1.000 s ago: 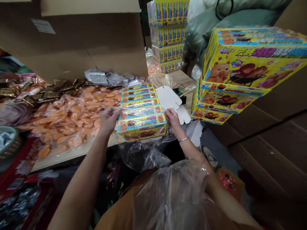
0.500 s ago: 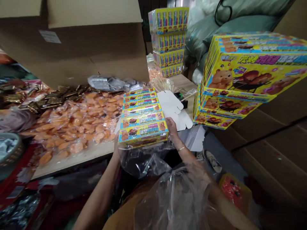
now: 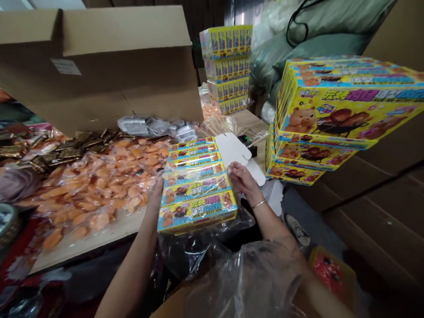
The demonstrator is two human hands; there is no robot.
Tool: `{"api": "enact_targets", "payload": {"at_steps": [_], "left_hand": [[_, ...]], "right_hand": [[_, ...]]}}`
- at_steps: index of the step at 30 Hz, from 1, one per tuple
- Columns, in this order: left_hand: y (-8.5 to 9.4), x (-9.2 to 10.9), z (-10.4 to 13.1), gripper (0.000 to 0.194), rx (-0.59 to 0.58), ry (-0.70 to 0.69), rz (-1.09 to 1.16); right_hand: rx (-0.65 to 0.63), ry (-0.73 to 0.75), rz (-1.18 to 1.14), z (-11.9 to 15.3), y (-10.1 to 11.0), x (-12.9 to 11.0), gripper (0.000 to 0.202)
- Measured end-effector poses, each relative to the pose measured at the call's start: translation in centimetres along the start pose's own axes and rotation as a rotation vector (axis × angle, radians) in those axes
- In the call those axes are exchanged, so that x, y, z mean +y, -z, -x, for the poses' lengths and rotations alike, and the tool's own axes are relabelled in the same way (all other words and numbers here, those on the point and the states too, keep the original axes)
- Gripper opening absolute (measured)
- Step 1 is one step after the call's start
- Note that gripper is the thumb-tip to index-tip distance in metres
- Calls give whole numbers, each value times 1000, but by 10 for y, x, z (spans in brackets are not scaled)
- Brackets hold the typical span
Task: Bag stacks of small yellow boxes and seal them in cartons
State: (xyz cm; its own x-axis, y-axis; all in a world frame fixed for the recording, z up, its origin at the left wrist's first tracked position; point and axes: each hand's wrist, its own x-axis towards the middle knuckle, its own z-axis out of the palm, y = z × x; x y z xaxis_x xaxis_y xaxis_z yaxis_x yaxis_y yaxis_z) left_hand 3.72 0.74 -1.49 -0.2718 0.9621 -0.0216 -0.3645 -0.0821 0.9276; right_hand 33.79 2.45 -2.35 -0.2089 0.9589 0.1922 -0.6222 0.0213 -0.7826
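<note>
A row of several yellow and blue printed boxes (image 3: 198, 187) lies inside a clear plastic bag (image 3: 195, 251) at the near edge of the table. My left hand (image 3: 157, 190) presses along the left side of the row, its fingers mostly hidden by the boxes. At the right side, my right hand (image 3: 241, 179) has its fingers bent and pinches the plastic near the boxes' edge. The bag's loose part hangs toward my body. White die-cut card (image 3: 232, 150) lies just beyond the right hand.
Orange wrapped pieces (image 3: 122, 176) cover the table's left part, with brown-gold packets (image 3: 73, 148) behind them. A large open carton (image 3: 126, 84) stands at the back. Yellow boxes are stacked at the back (image 3: 228, 68) and at the right (image 3: 318, 119). Thin sticks (image 3: 221, 126) lie behind the card.
The bagged row of boxes sits lower and nearer in view. My right hand has shifted from the boxes' front right corner to farther up their right side, with fingers more bent.
</note>
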Motion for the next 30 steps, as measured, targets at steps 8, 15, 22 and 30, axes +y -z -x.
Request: {"api": "enact_targets", "payload": {"at_steps": [8,15,22,30], "left_hand": [[-17,17,-38,54,-132,-155,-11],[-6,22,-59,41,-237,-170,41],[3,26,-83,39,-294,-135,52],[-2,37,-75,51,-264,-138,-81]], "right_hand": [[74,73,-144,-27,-8,-8,43],[100,52,-44,-33,2,-10,54],[-334,-232,403,-29,26,-56,63],[-9,87,283,-60,-2,-47,49]]}}
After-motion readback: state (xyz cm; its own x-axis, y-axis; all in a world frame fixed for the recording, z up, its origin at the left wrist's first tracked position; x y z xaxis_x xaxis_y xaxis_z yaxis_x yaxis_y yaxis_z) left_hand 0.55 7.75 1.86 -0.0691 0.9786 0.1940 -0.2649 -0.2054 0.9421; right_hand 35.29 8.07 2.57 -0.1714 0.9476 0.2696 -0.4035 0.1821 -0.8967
